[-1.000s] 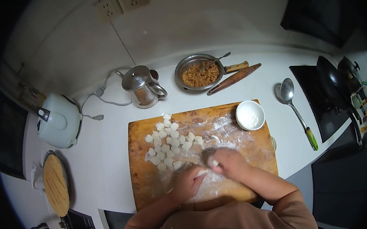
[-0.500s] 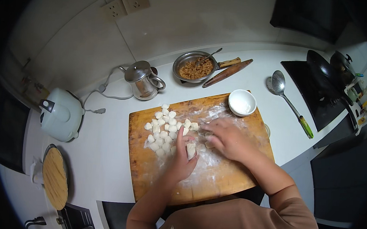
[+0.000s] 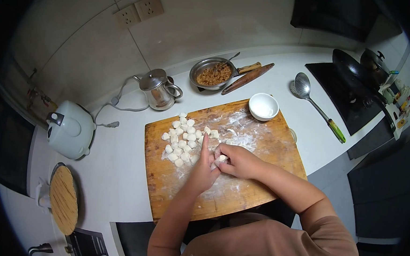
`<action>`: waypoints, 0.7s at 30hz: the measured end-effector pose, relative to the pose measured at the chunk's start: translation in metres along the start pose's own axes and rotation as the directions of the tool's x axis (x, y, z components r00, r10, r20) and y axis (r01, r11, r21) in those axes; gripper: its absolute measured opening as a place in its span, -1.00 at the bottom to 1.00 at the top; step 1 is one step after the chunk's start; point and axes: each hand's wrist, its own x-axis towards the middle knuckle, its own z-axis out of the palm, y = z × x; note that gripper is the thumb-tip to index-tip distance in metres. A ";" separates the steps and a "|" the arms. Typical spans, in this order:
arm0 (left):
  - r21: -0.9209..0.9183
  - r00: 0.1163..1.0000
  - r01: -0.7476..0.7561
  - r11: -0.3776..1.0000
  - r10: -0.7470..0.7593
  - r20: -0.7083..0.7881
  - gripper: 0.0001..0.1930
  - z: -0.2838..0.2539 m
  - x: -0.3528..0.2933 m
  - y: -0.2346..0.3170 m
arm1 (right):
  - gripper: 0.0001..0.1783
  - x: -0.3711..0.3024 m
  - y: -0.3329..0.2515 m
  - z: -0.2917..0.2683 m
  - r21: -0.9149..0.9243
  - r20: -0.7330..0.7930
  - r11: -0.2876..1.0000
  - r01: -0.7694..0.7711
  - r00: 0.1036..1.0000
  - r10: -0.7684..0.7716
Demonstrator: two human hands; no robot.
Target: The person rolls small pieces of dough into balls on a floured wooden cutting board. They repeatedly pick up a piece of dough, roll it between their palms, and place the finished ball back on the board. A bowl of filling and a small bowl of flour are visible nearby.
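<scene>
My left hand [image 3: 203, 176] and my right hand [image 3: 240, 162] meet above the middle of a floured wooden cutting board [image 3: 163, 191]. Between them is a lump of white dough [image 3: 222, 160], partly covered by fingers. The right fingers and thumb pinch it. The left hand grips it lower down, its index finger pointing up and away from me. Just left of my hands lies a cluster of small dough pieces [image 3: 181, 143], several of them rounded. A white bowl [image 3: 263, 115] holding white powder stands at the board's far right corner.
Behind the board stand a metal kettle [image 3: 157, 96], a pan [image 3: 194, 78] of brown minced filling with a spoon, and a tapered wooden rolling pin [image 3: 248, 78]. A skimmer [image 3: 315, 104] lies right, near a black stove [image 3: 332, 86] with a wok. At left are a rice cooker [image 3: 72, 134] and a round board [image 3: 64, 199].
My right hand has come left and nearer from the far dough pieces to the left hand and now pinches dough there. The view has shifted slightly.
</scene>
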 end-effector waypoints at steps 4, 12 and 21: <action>-0.015 1.000 0.010 1.000 -0.010 -0.027 0.13 0.006 -0.005 0.011 | -0.79 -0.001 0.000 0.005 -0.054 -0.013 0.998 0.014 1.000 -0.015; 0.031 0.997 -0.070 0.997 0.071 -0.014 -0.02 0.008 -0.008 -0.002 | -0.78 -0.001 0.010 0.008 -0.083 -0.101 0.992 0.100 0.989 -0.108; -0.152 0.986 -0.077 0.985 0.053 -0.157 -0.03 -0.006 -0.016 0.002 | -0.81 -0.011 0.024 -0.032 -0.286 -0.289 0.958 -0.029 0.956 -0.058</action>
